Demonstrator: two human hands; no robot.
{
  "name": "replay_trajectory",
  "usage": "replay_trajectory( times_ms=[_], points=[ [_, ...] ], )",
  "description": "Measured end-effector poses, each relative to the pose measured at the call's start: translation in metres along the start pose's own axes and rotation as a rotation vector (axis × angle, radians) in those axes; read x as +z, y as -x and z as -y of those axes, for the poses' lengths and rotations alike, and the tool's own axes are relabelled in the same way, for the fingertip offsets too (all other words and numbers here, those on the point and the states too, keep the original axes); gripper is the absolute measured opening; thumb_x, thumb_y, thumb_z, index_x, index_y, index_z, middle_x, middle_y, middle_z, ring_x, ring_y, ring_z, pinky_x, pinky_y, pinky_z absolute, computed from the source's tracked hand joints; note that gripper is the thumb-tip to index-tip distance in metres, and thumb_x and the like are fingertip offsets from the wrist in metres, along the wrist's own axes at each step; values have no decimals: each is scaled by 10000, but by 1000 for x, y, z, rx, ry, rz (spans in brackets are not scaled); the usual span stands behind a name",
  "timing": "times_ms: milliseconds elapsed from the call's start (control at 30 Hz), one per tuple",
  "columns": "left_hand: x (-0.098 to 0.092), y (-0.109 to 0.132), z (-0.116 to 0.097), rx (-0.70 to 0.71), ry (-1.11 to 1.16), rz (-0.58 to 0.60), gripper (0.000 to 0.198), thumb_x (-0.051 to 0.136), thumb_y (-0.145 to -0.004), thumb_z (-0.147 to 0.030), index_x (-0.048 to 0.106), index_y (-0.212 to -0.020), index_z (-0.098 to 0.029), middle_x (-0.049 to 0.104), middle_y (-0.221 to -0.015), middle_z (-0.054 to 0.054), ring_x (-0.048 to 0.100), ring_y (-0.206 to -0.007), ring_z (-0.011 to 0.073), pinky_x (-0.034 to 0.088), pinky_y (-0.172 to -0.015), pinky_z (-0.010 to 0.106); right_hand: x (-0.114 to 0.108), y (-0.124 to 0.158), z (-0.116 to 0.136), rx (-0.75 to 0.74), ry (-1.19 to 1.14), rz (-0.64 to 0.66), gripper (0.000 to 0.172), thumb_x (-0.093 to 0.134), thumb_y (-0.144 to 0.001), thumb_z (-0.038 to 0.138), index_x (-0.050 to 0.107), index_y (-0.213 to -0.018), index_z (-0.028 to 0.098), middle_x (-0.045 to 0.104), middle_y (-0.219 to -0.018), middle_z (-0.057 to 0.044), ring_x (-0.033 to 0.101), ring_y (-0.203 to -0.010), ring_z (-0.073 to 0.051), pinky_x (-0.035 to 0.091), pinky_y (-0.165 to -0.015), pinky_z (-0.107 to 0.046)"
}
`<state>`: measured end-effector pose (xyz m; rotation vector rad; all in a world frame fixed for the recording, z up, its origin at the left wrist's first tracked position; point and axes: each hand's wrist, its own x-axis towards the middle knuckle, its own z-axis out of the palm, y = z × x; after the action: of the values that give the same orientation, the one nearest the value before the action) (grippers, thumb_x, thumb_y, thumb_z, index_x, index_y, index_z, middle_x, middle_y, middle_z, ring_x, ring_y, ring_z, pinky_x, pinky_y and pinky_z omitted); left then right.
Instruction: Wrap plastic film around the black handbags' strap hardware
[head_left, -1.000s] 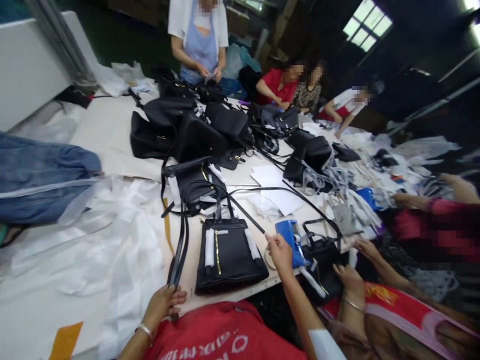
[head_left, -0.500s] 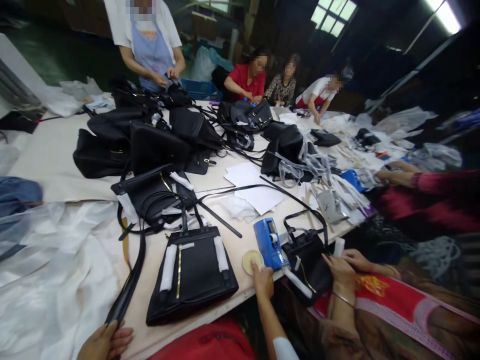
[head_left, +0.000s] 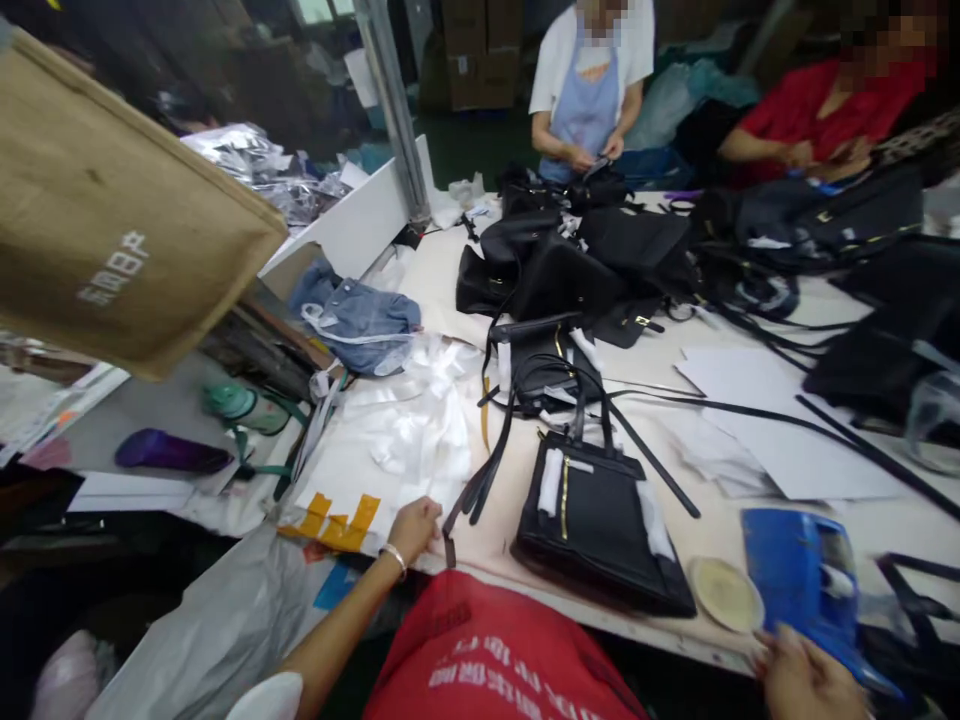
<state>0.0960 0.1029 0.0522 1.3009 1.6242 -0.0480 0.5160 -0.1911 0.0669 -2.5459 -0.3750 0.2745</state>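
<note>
A black handbag with a gold zip and white paper wraps lies flat at the table's near edge. Its long straps trail left toward my left hand. That hand wears a bracelet and has its fingers curled on a white wrapping sheet, just left of the strap end. At the bottom right my right hand sits against the near edge of a blue tape dispenser; it is blurred and its fingers barely show. A round tape roll lies between the bag and the dispenser.
More black bags are piled mid-table, with white paper sheets to the right. A person in a blue apron and a person in red work at the far side. A brown sack, jeans and clutter fill the left.
The view has swung left. My left hand has moved from the strap to the white sheet. My right hand has drawn back from the tape roll to the dispenser's near edge.
</note>
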Motion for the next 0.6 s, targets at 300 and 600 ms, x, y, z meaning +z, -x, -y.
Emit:
replay_trajectory(
  times_ms=[300, 600],
  points=[
    [-54, -28, 54, 114, -284, -278, 369, 640, -743, -284, 495, -1047, -134, 534, -1183, 173, 525, -1076, 277, 372, -840, 330, 112, 138, 277, -423, -321, 753, 404, 370, -885, 539, 562, -767, 203, 511, -566, 30, 489, -518, -125, 371, -500, -217],
    [-90, -65, 73, 121, 57, -109, 285, 535, -805, -382, 525, -616, -168, 575, -624, 7, 557, -728, 178, 350, -637, 256, 247, 221, 290, -397, -69, 1214, 260, 552, -828, 358, 513, -648, 175, 556, -568, 25, 519, -526, -95, 372, -529, -190]
  ],
)
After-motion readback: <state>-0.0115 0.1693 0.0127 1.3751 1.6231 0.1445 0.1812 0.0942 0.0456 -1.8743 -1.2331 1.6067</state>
